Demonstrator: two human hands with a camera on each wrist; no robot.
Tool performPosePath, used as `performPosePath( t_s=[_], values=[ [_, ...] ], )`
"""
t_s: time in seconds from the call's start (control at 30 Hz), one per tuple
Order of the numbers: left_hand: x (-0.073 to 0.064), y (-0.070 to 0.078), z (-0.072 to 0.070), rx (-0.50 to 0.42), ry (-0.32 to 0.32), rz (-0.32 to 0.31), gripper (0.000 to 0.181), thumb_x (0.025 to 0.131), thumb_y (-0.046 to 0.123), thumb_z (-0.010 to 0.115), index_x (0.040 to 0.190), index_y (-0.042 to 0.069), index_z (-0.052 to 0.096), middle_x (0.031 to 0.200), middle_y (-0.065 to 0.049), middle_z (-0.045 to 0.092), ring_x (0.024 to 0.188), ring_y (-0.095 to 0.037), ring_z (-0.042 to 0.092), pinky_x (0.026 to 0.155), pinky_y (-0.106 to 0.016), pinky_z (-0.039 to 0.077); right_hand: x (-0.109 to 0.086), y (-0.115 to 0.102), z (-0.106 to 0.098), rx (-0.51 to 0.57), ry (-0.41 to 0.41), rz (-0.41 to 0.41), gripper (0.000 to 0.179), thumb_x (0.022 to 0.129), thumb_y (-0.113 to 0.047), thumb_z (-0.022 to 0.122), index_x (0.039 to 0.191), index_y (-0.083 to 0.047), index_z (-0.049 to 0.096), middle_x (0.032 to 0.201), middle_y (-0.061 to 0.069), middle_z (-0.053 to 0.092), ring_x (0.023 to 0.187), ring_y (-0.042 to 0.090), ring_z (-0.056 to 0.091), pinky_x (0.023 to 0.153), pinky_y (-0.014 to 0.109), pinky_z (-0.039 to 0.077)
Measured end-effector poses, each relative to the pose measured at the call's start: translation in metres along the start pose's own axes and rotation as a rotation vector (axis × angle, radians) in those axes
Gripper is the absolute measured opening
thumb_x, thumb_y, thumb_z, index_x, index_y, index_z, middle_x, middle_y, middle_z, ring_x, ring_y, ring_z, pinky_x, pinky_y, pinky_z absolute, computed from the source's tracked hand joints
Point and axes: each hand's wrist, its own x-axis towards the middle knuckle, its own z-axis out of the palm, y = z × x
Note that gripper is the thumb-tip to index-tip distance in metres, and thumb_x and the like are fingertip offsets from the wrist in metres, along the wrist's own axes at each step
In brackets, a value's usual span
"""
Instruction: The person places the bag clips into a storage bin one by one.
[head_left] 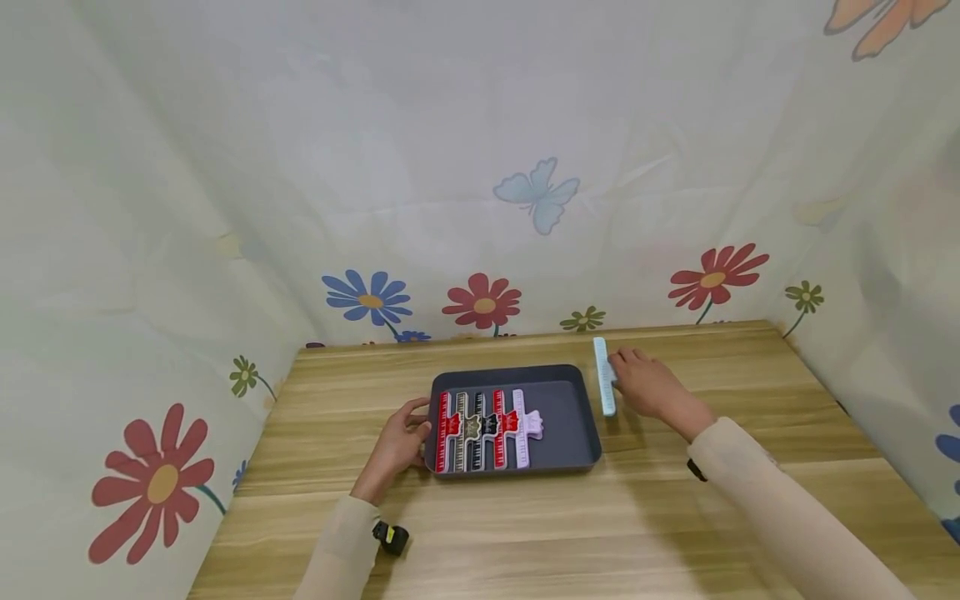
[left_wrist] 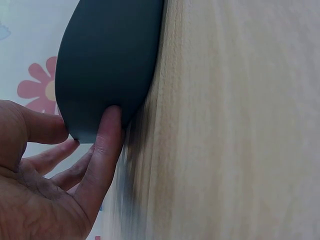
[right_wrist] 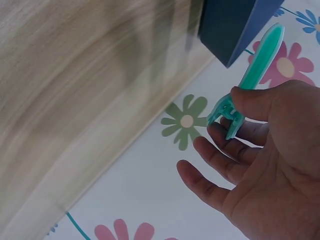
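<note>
My right hand [head_left: 652,385] pinches a light blue long clip [head_left: 604,379] by its handle, just beyond the right side of a dark grey tray [head_left: 566,425]. In the right wrist view the clip [right_wrist: 262,57] looks teal, with thumb and index finger on it and the other fingers spread loosely. The tray's left corner is gripped by my left hand [head_left: 400,437], thumb at the rim and a finger against the outer wall [left_wrist: 107,60]. Several long clips with piano-key prints lie side by side in the tray's left half: red [head_left: 442,433], cream, black, red, and pale lavender [head_left: 522,429].
The tray stands on a wood-grain table [head_left: 525,533]. White curtains [head_left: 450,125] printed with flowers and butterflies hang behind the table and at both sides. A black wrist device [head_left: 391,538] sits at the left sleeve.
</note>
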Motion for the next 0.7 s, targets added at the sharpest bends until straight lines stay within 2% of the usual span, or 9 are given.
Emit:
performPosePath(
  t_s=[0.27,0.47,0.7],
  values=[
    [0.0,-0.002,0.001,0.008,0.009,-0.013,0.048,0.098,0.006,0.053,0.145,0.015,0.045,0.132,-0.028,0.057,0.091,-0.027,0.066,0.049,-0.039,0.057,-0.007,-0.011,-0.01,-0.011,0.005,-0.029,0.039,0.096,-0.017,0.063,0.127,0.003,0.053,0.12,0.021,0.056,0.11,0.037,0.056,0.079,0.053,0.054],
    [-0.001,-0.002,0.0,-0.017,0.002,-0.026,0.047,0.1,0.008,0.051,0.146,0.016,0.044,0.134,-0.027,0.056,0.085,-0.024,0.066,0.05,-0.039,0.058,-0.011,-0.02,-0.015,-0.053,0.039,-0.057,0.041,0.094,-0.019,0.065,0.127,0.002,0.053,0.12,0.019,0.057,0.11,0.036,0.056,0.079,0.052,0.055],
    [0.0,0.0,0.001,-0.006,0.006,-0.014,0.048,0.099,0.006,0.052,0.145,0.014,0.045,0.132,-0.028,0.057,0.088,-0.026,0.067,0.05,-0.039,0.057,-0.014,-0.03,-0.019,-0.063,0.068,-0.073,0.043,0.094,-0.022,0.066,0.127,0.002,0.054,0.119,0.017,0.059,0.111,0.034,0.056,0.082,0.052,0.054]
  ],
)
